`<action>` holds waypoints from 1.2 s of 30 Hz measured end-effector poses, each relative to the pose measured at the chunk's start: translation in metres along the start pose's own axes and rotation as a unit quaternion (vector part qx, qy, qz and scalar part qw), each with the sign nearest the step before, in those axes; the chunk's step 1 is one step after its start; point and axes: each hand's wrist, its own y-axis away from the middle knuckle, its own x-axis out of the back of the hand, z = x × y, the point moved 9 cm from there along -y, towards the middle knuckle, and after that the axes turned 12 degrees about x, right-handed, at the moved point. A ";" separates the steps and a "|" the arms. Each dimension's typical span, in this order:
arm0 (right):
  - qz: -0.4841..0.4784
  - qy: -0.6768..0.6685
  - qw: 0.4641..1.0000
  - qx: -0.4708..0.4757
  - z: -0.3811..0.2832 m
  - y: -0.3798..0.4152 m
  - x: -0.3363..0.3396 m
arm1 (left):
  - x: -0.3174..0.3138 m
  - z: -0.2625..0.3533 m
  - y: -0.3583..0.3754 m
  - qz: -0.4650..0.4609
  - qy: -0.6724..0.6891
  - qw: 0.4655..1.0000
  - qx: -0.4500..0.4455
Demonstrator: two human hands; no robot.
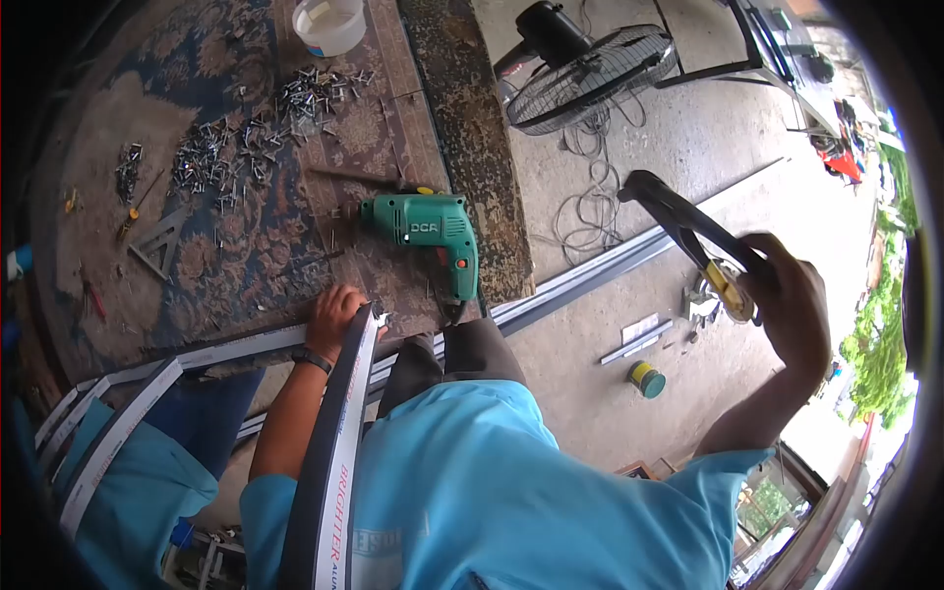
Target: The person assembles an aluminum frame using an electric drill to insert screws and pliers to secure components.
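My left hand (337, 317) is closed around the end of a long aluminium profile (341, 433) with printed film, at the table's near edge. Raised on the right, my right hand (787, 295) grips a dark hand tool (703, 231) with a yellow part, its head pointing up and left, away from the profile. A green drill (423, 231) lies on the cloth-covered table just beyond my left hand. Many rivets (236, 147) are scattered farther back on the cloth.
A white tub (329, 27) stands at the table's far edge. Beyond the table are a fan (590, 79) and loose cable. Profiles (610, 265) lie on the floor beside a green-yellow can (647, 380). A person in blue (138, 482) is at the lower left, near a white frame (118, 428).
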 end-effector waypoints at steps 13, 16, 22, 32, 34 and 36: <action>0.056 -0.260 0.948 0.174 -0.052 -0.153 -0.160 | 0.001 0.003 0.001 -0.014 -0.007 1.000 0.007; -0.098 -0.345 0.923 0.141 -0.076 -0.234 -0.229 | 0.004 0.006 0.000 -0.008 0.006 1.000 0.008; 0.073 -0.148 0.966 0.198 -0.078 -0.322 -0.301 | -0.001 0.001 0.003 -0.002 0.009 1.000 -0.006; 0.063 -0.333 0.939 0.053 -0.126 -0.121 -0.394 | -0.008 -0.009 0.007 -0.063 -0.011 0.997 0.046; 0.069 -0.308 0.948 0.034 -0.134 -0.116 -0.393 | -0.009 -0.008 0.007 -0.063 -0.015 0.997 0.040; 0.051 -0.378 0.924 0.006 -0.128 -0.126 -0.395 | -0.012 -0.009 0.007 -0.051 -0.023 0.998 0.030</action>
